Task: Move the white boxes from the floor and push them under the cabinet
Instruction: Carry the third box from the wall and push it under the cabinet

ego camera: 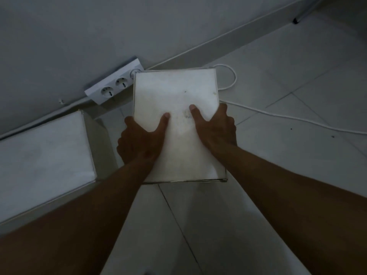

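A white box (175,96) is in the middle of the view, held above the tiled floor near the wall. My left hand (140,140) grips its left side with the thumb lying on top. On the right side, my right hand (215,127) holds it the same way, thumb on the top face. A second white box (43,155) stands on the floor at the left, against the wall. No cabinet is in view.
A white socket strip (114,85) sits on the wall just behind the held box. A white cable (278,116) loops and runs across the tiled floor (288,165) to the right. A dark-tipped leg (296,20) stands at the top right.
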`<state>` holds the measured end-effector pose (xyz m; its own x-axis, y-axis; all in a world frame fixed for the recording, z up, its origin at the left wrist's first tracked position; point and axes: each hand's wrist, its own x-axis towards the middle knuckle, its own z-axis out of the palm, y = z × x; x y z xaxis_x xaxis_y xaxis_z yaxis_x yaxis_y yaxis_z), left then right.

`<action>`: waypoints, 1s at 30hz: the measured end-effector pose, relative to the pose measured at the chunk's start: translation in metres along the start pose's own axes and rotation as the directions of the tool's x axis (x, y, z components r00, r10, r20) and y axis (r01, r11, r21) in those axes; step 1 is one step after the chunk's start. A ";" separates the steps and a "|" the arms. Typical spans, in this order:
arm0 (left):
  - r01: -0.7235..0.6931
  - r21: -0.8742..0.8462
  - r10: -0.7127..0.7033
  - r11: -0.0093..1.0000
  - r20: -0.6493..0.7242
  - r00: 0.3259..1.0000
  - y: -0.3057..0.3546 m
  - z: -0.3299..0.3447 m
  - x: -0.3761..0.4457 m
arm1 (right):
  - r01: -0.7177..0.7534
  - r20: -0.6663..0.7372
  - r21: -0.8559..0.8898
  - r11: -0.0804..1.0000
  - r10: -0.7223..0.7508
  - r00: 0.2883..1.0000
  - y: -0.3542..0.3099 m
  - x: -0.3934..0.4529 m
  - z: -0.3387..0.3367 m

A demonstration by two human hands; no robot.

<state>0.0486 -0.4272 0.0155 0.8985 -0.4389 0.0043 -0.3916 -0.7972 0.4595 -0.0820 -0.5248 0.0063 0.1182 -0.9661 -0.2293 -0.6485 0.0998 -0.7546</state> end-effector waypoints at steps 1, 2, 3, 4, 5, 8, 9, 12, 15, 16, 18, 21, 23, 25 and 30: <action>-0.002 -0.019 0.002 1.000 -0.005 1.000 -0.003 -0.006 -0.008 | 0.002 0.000 0.004 1.000 -0.002 1.000 -0.002 -0.009 -0.004; -0.001 -0.037 0.001 0.999 -0.004 1.000 -0.006 -0.015 -0.018 | 0.005 0.003 0.009 1.000 -0.005 1.000 -0.003 -0.021 -0.010; -0.001 -0.057 0.001 0.998 -0.003 1.000 -0.010 -0.023 -0.027 | 0.013 -0.003 0.015 1.000 -0.013 1.000 -0.005 -0.032 -0.015; 0.001 -0.072 -0.001 0.997 0.001 1.000 -0.012 -0.032 -0.037 | 0.021 -0.013 0.015 1.000 -0.020 1.000 -0.005 -0.042 -0.021; 0.009 -0.080 -0.008 0.997 0.007 1.000 -0.013 -0.043 -0.048 | 0.019 -0.017 0.008 1.000 -0.019 1.000 -0.006 -0.056 -0.030; 0.010 -0.068 -0.009 0.998 0.012 1.000 -0.010 -0.074 -0.076 | -0.013 0.000 -0.007 1.000 0.013 1.000 -0.012 -0.088 -0.056; 0.010 -0.061 -0.009 0.998 0.017 1.000 -0.009 -0.083 -0.084 | -0.029 0.001 -0.011 1.000 0.029 1.000 -0.013 -0.097 -0.063; 0.019 -0.043 -0.018 0.999 0.033 0.999 -0.003 -0.119 -0.109 | -0.067 0.012 -0.035 0.997 0.068 0.998 -0.024 -0.126 -0.095; 0.017 -0.041 -0.015 0.999 0.047 0.999 0.002 -0.156 -0.133 | -0.082 0.033 -0.054 0.995 0.084 0.996 -0.038 -0.155 -0.124; 0.010 -0.047 -0.008 0.999 0.050 0.999 0.003 -0.168 -0.142 | -0.079 0.037 -0.063 0.995 0.081 0.996 -0.044 -0.165 -0.133; -0.002 -0.065 0.006 0.998 0.059 0.998 0.003 -0.193 -0.160 | -0.075 0.034 -0.076 0.994 0.077 0.996 -0.054 -0.186 -0.152; 0.004 -0.032 -0.002 0.999 0.055 0.998 0.000 -0.229 -0.181 | -0.082 0.046 -0.083 0.993 0.086 0.995 -0.068 -0.220 -0.175; 0.017 -0.004 -0.017 1.000 0.060 0.998 -0.004 -0.252 -0.195 | -0.095 0.052 -0.093 0.991 0.100 0.994 -0.075 -0.243 -0.187; 0.004 -0.009 -0.004 1.000 0.065 0.998 -0.011 -0.268 -0.208 | -0.105 0.040 -0.105 0.989 0.110 0.993 -0.077 -0.265 -0.196; 0.007 -0.040 -0.003 0.999 0.090 0.996 -0.037 -0.305 -0.242 | -0.111 0.023 -0.112 0.987 0.114 0.993 -0.077 -0.322 -0.207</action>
<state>-0.0939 -0.1649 0.2679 0.8781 -0.4721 -0.0776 -0.3773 -0.7831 0.4944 -0.2260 -0.2702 0.2656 0.0602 -0.9428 -0.3279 -0.7380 0.1791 -0.6506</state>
